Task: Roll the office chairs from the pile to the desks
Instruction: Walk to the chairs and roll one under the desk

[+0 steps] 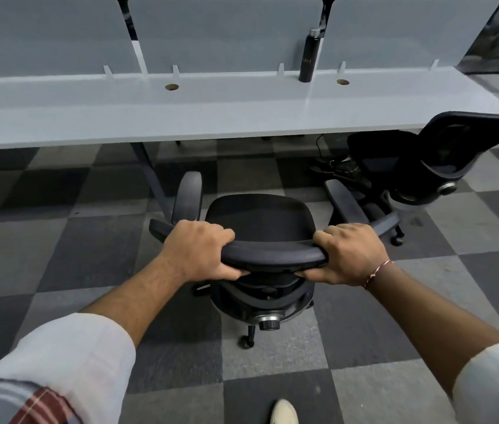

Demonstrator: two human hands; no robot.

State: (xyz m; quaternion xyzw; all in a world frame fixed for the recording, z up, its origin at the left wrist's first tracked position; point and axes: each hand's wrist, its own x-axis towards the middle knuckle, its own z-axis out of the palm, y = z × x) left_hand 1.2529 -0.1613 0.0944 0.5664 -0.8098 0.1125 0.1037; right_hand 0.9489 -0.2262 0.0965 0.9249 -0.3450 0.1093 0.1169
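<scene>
Your left hand (pixel 200 249) and right hand (pixel 350 255) each wrap the top edge of the office chair (pixel 260 221), which faces the desk (pixel 150 117) just short of it. Push evenly with both so the seat rolls straight under, left of the desk leg (pixel 153 175)'s neighbour chair (pixel 425 160).

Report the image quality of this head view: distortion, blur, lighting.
Head view: wide-angle bending, the desk edge bows and the dividers lean outward. Head view: the left hand, the right hand and the chair back they grip are sharp; the carpet softens toward the frame edges. Head view: light is dim and even, without hard shadows or glare.
</scene>
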